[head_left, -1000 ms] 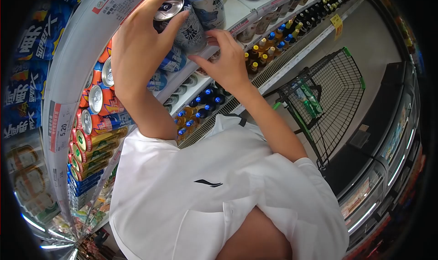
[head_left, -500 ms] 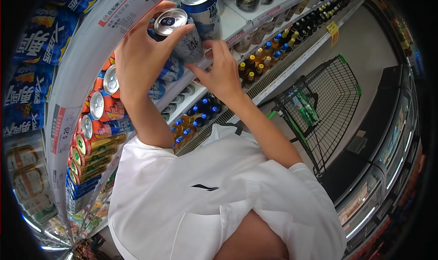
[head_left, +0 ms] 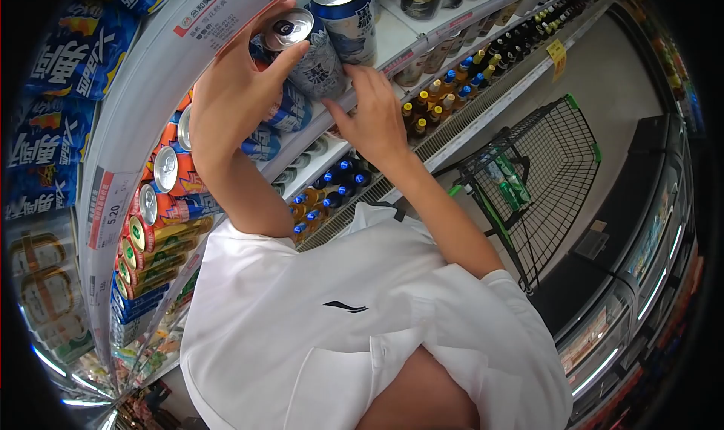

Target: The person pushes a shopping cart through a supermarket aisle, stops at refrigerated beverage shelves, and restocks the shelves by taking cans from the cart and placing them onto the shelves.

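a: what's in hand?

b: the silver can (head_left: 317, 68), at about eleven o'clock in the view, tilted by the shelf edge. the left hand (head_left: 235, 102) reaches in from its eight o'clock side and is clamped round the upper part, thumb on the near side, fingers curling behind.

a: and the right hand (head_left: 375, 121)?

b: at twelve o'clock, thumb and fingers apart, tips by the silver can's lower end. i can't tell whether they press on it.

a: so which step is this?

b: handling one can at the shelf, i'd judge: left gripping, right placed to steady the base. whether that base rests on the shelf (head_left: 397, 32) isn't clear.

a: what would the next move call for?

b: a firm left grip, i'd say, and the lower end guided so it doesn't knock anything.

a: what's in the way?

b: a blue-topped can (head_left: 347, 23) stands just beside it, on its one o'clock side. the price strip (head_left: 219, 34) curves close by the left hand.

a: further out?

b: orange cans (head_left: 177, 170) at nine, capped bottles (head_left: 434, 98) at one, and a cart (head_left: 566, 181) at three holding green packs (head_left: 509, 185), well apart.
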Available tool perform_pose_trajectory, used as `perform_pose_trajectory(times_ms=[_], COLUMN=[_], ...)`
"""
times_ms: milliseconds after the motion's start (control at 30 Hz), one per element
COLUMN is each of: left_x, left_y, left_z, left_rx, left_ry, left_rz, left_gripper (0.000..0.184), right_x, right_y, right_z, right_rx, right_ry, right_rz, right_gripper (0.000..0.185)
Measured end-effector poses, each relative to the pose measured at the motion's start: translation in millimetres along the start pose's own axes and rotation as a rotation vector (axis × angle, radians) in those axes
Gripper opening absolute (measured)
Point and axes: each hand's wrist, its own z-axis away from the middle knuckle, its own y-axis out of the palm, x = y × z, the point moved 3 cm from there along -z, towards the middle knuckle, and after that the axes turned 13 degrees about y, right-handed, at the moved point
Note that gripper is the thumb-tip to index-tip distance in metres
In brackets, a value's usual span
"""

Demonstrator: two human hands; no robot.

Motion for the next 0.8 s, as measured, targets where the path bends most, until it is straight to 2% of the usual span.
perform_pose_trajectory(times_ms=[200, 333, 400, 533, 600, 633, 700, 800], left_x=[-10.8, -0.9, -1.3, 3.3, -9.0, -10.0, -7.2, -8.2], left_y=[7.0, 3.6, 3.6, 9.1, 12.1, 11.7, 9.3, 5.9], left_z=[-3.7, -2.9, -2.6, -0.6, 0.4, 0.1, -1.2, 0.3], left_rx=[-0.15, -0.104, -0.023, -0.023, -0.184, -0.182, -0.149, -0.088], left_ry=[-0.095, -0.045, -0.013, 0.035, 0.152, 0.153, 0.002, 0.066], left_rz=[-0.239, -0.215, -0.051, -0.007, -0.517, -0.517, -0.426, -0.358], left_gripper=[0.045, 0.043, 0.045, 0.046, 0.048, 0.048, 0.05, 0.05], right_x=[2.5, 1.7, -0.4, -4.2, -3.9, -4.0, -5.4, -9.6], right_y=[-1.2, -5.2, -7.6, -10.4, -9.6, -9.3, -9.5, -10.6], right_z=[1.3, -0.9, -2.5, -3.6, -3.1, -2.7, -3.0, -5.5], right_rx=[-0.049, -0.03, -0.017, -0.024, -0.021, -0.025, -0.031, -0.002], right_ry=[-0.053, -0.042, -0.04, -0.076, -0.081, -0.072, -0.062, -0.032], right_rz=[0.045, 0.057, 0.069, 0.078, 0.083, 0.07, 0.055, 0.005], right_gripper=[0.052, 0.053, 0.053, 0.05, 0.049, 0.048, 0.048, 0.048])
